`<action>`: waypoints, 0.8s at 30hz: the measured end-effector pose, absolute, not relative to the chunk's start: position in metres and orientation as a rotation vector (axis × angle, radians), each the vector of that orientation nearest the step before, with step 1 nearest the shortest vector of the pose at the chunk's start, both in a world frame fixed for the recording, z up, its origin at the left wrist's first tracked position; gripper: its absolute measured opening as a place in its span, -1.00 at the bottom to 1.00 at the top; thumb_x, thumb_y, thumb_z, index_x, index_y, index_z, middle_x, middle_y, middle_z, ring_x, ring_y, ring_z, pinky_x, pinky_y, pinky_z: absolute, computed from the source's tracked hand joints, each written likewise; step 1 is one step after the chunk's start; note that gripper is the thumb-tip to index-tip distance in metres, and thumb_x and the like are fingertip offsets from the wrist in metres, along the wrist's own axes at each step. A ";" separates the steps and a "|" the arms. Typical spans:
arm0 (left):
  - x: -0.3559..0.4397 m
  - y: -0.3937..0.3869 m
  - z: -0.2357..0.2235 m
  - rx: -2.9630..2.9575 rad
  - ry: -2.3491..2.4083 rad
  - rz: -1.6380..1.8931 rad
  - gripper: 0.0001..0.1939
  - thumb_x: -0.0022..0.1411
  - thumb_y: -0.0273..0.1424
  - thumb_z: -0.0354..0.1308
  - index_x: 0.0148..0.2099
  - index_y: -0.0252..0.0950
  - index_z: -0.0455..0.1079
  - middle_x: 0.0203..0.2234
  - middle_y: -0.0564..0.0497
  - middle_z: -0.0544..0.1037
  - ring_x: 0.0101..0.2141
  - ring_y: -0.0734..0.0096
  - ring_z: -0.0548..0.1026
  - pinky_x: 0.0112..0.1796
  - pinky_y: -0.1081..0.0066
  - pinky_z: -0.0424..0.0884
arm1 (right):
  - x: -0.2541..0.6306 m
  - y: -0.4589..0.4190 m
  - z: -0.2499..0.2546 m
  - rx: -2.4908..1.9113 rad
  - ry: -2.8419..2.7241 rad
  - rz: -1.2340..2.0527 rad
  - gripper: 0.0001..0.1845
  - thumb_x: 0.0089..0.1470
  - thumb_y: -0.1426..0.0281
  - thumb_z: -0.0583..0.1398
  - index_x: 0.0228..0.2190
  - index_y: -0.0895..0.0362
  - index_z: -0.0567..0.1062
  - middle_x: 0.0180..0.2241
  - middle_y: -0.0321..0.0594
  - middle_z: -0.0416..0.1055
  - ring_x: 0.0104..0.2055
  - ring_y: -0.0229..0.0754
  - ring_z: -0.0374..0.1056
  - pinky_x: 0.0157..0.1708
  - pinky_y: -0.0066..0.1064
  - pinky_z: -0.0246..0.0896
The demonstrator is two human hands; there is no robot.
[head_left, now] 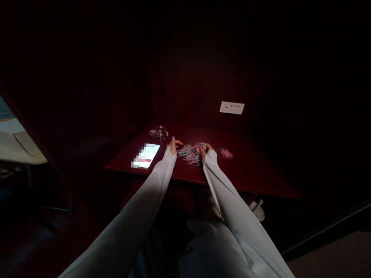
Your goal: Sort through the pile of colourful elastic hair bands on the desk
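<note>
A loose pile of small multicoloured hair ties (189, 154) lies on the dark red desk, between my two hands. My left hand (173, 146) is at the pile's left edge, open, with its fingers stretched to the right and nothing seen in them. At the right side of the pile, my right hand (206, 151) has its fingers curled together on some of the hair ties; how many they hold is too small to tell. A separate small heap of pink hair ties (226, 153) sits to the right of my right hand.
A lit phone (146, 155) lies left of my left hand. Behind it stands a clear container (160, 131). A white power socket (232, 108) is set in the back wall. The desk's front edge (182, 179) runs beneath my sleeves. A pale table (13, 144) stands beyond the left partition.
</note>
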State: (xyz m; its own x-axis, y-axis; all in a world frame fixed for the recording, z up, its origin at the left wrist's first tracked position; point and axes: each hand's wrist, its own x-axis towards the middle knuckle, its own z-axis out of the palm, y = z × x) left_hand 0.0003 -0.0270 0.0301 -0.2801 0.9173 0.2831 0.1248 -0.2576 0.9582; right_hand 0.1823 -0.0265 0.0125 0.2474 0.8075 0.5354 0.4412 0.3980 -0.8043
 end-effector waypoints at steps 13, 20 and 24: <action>0.000 -0.033 0.031 1.507 1.409 1.533 -0.55 0.46 -0.30 -0.13 -0.41 -0.19 0.48 -0.16 -0.05 0.66 0.00 0.19 0.53 0.17 0.18 0.37 | 0.175 -0.033 0.019 -1.096 -1.343 0.554 -0.62 0.00 0.06 0.19 -0.29 0.10 0.51 -0.24 -0.09 0.59 -0.17 -0.04 0.48 -0.08 -0.24 0.41; 0.006 -0.032 0.030 1.577 1.482 1.470 -0.66 0.37 -0.39 -0.01 -0.43 -0.18 0.48 -0.16 -0.02 0.67 0.01 0.17 0.50 0.24 0.12 0.25 | 0.178 -0.032 0.020 -1.201 -1.373 0.500 -0.65 0.01 0.10 0.17 -0.32 0.10 0.54 -0.32 -0.13 0.57 -0.24 -0.04 0.46 -0.17 -0.28 0.40; 0.007 -0.033 0.031 1.584 1.486 1.462 -0.67 0.36 -0.40 0.00 -0.44 -0.18 0.47 -0.16 0.00 0.67 0.01 0.17 0.51 0.23 0.13 0.27 | 0.179 -0.033 0.019 -1.225 -1.384 0.486 -0.67 0.01 0.15 0.17 -0.28 0.09 0.57 -0.33 -0.17 0.59 -0.25 -0.07 0.45 -0.18 -0.30 0.38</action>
